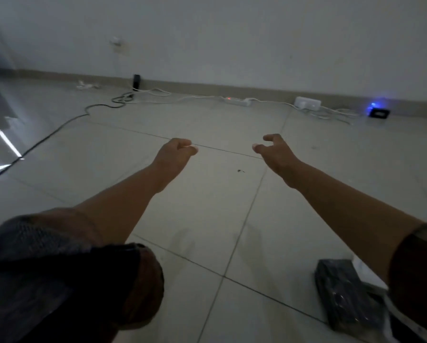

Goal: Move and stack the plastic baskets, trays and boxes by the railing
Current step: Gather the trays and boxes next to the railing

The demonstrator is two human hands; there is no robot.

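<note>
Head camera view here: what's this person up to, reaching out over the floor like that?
A person stretches both arms out over a tiled floor. The left hand and right hand have loosely curled fingers and hold nothing. No basket, tray or railing shows. A dark wrapped box lies on the floor near the right arm. Cables and a power strip run along the wall.

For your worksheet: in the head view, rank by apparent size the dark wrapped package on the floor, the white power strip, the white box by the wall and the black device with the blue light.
1. dark wrapped package, though it lies nearest the camera
2. white power strip and white box: too alike to rank
3. black device
</note>
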